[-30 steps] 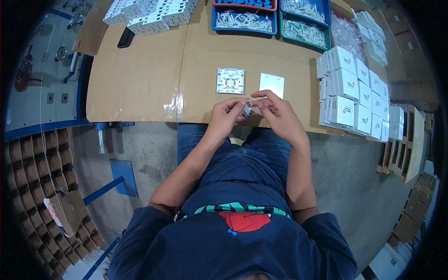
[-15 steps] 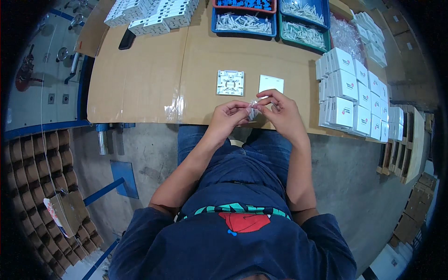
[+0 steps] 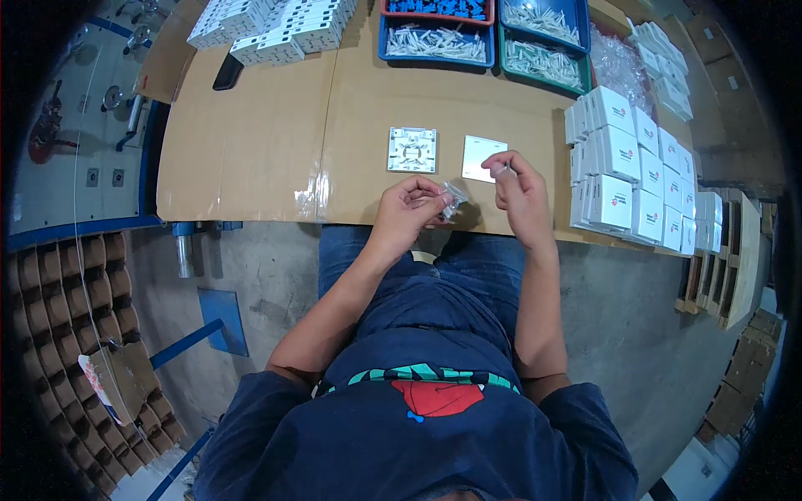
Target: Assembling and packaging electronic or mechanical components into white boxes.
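Just above the table's near edge, my left hand pinches a small clear plastic bag with whitish pieces inside; its exact contents are too small to tell. My right hand is apart from the bag, off to its right, thumb and fingertips pressed together; whatever they may hold is hidden. Past the left hand lies a white square box base with its moulded inside facing up. A flat white square cover lies to its right, partly behind my right fingers.
Stacked white boxes line the table's right side. At the back stand a blue tray and a green tray of slim white pieces. More white units and a black phone lie back left.
My right hand has pulled away from the bag, moving right. The bag stays in my left hand and now tilts to the right.
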Motion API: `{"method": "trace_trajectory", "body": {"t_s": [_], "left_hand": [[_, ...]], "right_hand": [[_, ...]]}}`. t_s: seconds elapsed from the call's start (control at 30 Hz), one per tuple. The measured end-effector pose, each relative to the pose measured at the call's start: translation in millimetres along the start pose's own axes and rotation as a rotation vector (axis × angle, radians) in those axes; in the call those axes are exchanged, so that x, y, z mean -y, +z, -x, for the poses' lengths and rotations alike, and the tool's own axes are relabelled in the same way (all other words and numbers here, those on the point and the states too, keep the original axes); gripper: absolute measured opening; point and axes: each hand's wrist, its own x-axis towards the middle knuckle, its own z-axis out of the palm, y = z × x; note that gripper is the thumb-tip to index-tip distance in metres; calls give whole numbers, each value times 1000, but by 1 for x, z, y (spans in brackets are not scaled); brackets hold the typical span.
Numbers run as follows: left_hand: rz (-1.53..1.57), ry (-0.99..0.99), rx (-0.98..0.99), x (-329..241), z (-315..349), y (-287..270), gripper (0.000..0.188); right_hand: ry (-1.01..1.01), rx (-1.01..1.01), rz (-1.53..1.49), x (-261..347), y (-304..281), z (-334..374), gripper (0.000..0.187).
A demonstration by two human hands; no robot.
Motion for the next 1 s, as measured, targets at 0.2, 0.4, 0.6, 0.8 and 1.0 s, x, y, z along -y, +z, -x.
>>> {"method": "trace_trajectory", "body": {"t_s": [0.2, 0.4, 0.6, 0.8, 1.0], "left_hand": [[-14, 53, -74, -4, 0, 7, 19], [2, 43, -64, -4, 0, 6, 27], [-9, 108, -80, 1, -1, 7, 24], [-37, 97, -51, 0, 0, 7, 26], [1, 91, -95, -3, 2, 10, 23]], "right_hand": [[-202, -84, -139, -2, 6, -4, 24], [-120, -38, -192, -3, 8, -4, 21], [-116, -172, -314, -8, 19, -4, 19], [-113, -123, -193, -11, 24, -2, 19], [-86, -27, -29, -13, 33, 2, 13]]}}
